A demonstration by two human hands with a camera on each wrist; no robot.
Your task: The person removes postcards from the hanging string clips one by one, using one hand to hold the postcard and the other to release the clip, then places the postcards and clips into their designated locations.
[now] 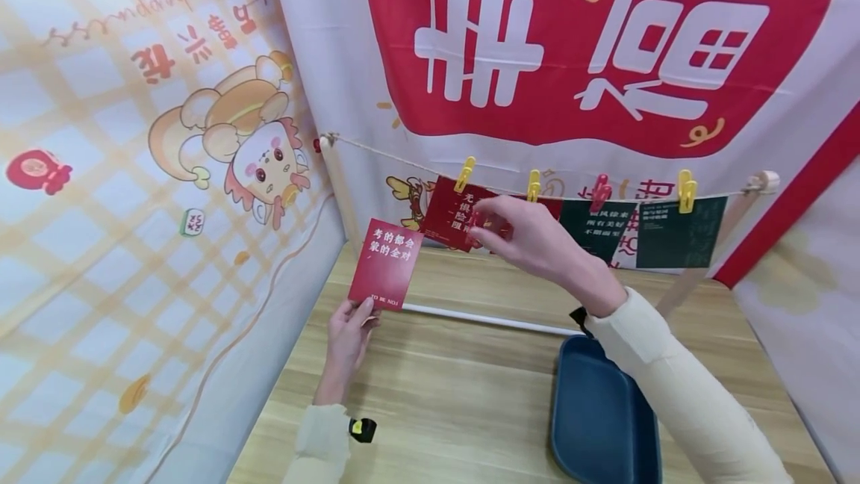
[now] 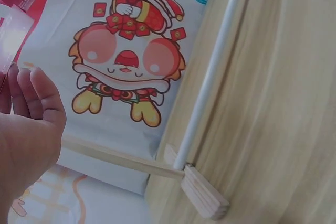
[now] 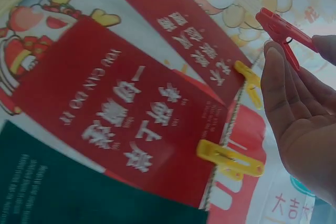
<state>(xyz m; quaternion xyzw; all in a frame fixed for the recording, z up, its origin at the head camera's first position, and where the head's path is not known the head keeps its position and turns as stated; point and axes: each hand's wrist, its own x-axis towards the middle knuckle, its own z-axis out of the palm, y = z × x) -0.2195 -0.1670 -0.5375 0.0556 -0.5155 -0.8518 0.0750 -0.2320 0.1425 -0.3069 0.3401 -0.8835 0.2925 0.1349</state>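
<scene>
My left hand holds a red card with white writing by its bottom edge, thumb in front. The card is left of the twine's hanging cards, below the line. My right hand pinches a red clothespin by its handle ends between thumb and fingers. In the head view that hand overlaps the first hanging red card, pegged with a yellow clothespin, and mostly hides a second red card. In the left wrist view the held card is partly cut off.
Twine runs between two wooden posts, the left post beside the held card. Two green cards hang at the right, one under a red clothespin. A white rod joins the posts low down. A blue tray lies front right.
</scene>
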